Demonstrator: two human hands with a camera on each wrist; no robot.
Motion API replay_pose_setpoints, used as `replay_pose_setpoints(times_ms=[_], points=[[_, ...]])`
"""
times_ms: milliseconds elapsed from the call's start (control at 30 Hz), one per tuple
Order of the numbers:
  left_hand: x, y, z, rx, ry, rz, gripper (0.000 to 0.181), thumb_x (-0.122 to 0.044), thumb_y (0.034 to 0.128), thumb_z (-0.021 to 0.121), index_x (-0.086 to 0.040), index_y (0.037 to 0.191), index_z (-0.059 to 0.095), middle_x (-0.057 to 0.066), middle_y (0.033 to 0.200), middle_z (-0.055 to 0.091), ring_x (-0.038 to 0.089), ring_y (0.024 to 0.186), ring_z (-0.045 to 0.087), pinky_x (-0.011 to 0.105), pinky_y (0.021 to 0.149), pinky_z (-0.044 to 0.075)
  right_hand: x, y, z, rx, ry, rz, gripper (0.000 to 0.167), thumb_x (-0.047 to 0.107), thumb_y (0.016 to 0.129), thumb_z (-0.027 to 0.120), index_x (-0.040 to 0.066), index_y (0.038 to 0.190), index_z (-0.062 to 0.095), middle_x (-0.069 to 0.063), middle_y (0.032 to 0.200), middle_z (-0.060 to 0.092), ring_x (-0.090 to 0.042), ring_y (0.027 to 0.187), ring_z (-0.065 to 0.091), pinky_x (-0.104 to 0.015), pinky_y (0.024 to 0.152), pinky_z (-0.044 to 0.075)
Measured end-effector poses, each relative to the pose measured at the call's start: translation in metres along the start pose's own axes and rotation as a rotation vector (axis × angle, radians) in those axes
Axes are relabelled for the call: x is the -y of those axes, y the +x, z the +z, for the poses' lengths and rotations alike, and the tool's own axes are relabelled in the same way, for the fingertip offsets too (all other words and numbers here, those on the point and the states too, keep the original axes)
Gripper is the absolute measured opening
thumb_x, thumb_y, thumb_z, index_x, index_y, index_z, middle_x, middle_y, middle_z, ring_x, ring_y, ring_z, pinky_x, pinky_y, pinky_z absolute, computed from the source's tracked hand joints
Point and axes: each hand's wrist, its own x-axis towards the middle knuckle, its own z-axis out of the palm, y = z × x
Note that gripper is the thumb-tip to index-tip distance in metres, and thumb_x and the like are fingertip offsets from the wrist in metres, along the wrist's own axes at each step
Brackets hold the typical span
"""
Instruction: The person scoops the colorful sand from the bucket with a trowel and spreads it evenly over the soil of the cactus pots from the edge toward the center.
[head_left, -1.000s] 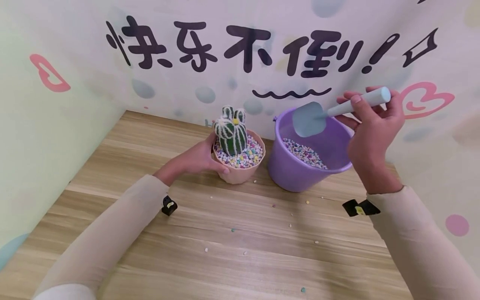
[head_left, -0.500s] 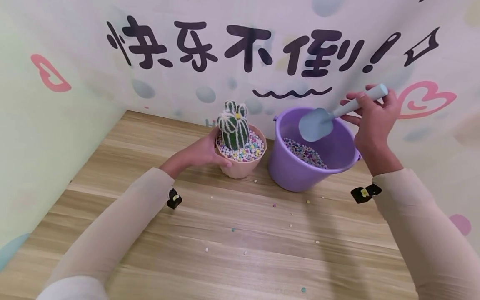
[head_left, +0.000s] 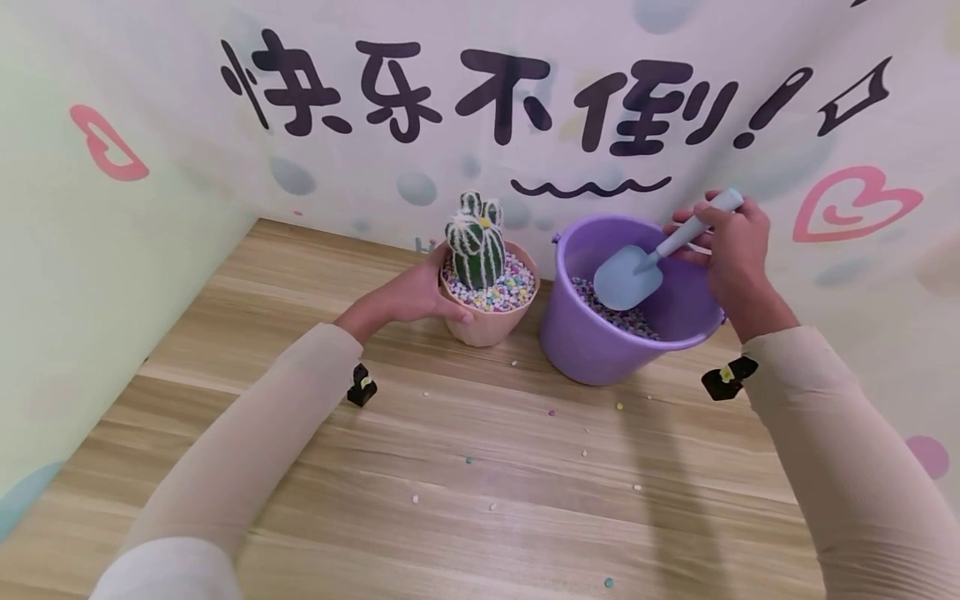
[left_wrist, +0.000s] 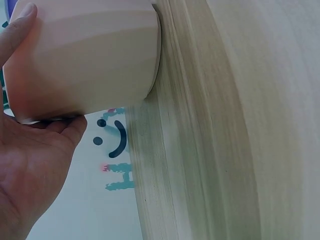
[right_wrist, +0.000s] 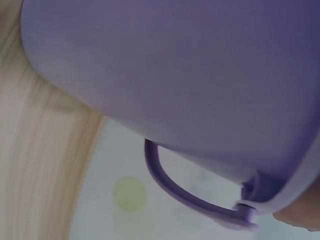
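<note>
My left hand (head_left: 415, 293) grips the side of a peach-pink flowerpot (head_left: 487, 326), thumb in front and fingers behind. A green, white-striped cactus (head_left: 480, 250) stands in it amid multicoloured pebbles (head_left: 513, 287). The left wrist view shows the pot (left_wrist: 85, 55) tilted between thumb and fingers. My right hand (head_left: 738, 254) holds a light-blue toy shovel (head_left: 628, 279) by its handle, blade down inside a purple bucket (head_left: 588, 354), over the pebbles there. In the right wrist view the bucket's wall (right_wrist: 165, 75) fills most of the picture and hides the shovel; only a bit of hand shows.
Several loose pebbles lie scattered on the wooden table (head_left: 360, 467). Behind the pot and bucket rises a printed cloth backdrop (head_left: 330, 175) with dark lettering. The bucket's purple handle (right_wrist: 185, 192) hangs on its far side.
My right hand has lowered the shovel, bringing its blade deeper into the bucket. The pot in my left hand has shifted slightly up and to the right in the head view.
</note>
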Motion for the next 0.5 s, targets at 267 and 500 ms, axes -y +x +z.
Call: replay_pose_setpoints(times_ms=[267,500], points=[[-0.003,0.002,0.0,0.003,-0.021,-0.015,0.122,-0.026,0.0707,0.088,-0.009,0.155,0.003,0.013,0.157,0.022,0.025,0.142,0.03,0.035,0.118,0.024,-0.009,0.007,-0.001,0.038,-0.109,0.031,0.026,0.009,0.097,0.05,0.011,0.122,0.045,-0.003,0.082,0.073,-0.021,0.069,0.073,-0.033,0.051,0.057],[-0.003,0.004,-0.001,0.004,-0.032,-0.029,0.12,-0.026,0.0712,0.088,-0.009,0.155,0.004,0.014,0.157,0.022,0.025,0.142,0.03,0.036,0.118,0.024,-0.013,0.008,0.004,0.081,-0.136,0.047,0.023,0.007,0.097,0.05,0.011,0.119,0.044,-0.001,0.088,0.073,-0.021,0.068,0.073,-0.037,0.054,0.059]])
